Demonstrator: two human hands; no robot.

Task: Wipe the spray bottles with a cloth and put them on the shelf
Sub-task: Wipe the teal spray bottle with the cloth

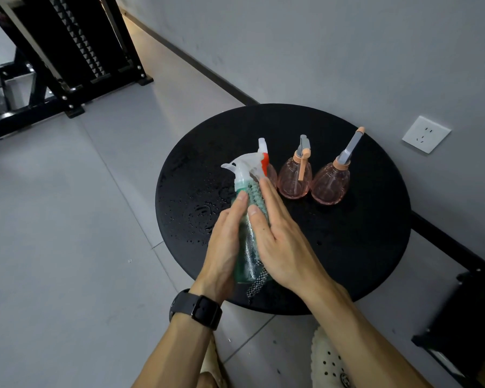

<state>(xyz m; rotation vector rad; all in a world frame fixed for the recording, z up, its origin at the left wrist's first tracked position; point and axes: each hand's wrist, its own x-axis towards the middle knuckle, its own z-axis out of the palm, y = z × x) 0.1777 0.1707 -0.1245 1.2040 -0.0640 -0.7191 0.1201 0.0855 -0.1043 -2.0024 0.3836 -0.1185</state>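
One round black table (347, 247), grey floor (67, 219)

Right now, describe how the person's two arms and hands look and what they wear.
Both forearms are bare, with no sleeves or gloves in view. The left hand has a black smartwatch with a rectangular case and matte black strap on its wrist. The right hand wears nothing: no ring, band or markings visible.

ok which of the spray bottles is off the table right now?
The green spray bottle with the white trigger, held between the left hand and right hand with the cloth. The pink bottles stand on the round black table.
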